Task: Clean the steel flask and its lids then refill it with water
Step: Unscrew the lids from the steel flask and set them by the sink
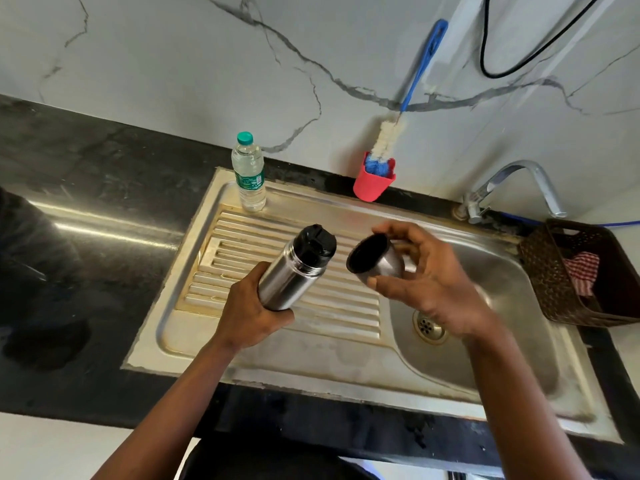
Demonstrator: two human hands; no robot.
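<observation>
Left grip point(249, 311) wraps the steel flask point(292, 273); right grip point(433, 285) pinches its outer cap point(379, 261) above the sink point(502, 341)

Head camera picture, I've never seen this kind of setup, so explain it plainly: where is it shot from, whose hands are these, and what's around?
There is no machine here. One camera worn on a person's head looks down, so the two arms are the wearer's own. The left hand grips a tilted steel flask with its black inner lid on. The right hand holds the flask's steel outer cap, already off. Beneath is a steel sink with a ribbed drainboard in a dark counter. A plastic water bottle stands at the drainboard's far corner; a bottle brush sits in a red cup by the wall; a tap and a brown basket holding a checked cloth are on the right.
</observation>
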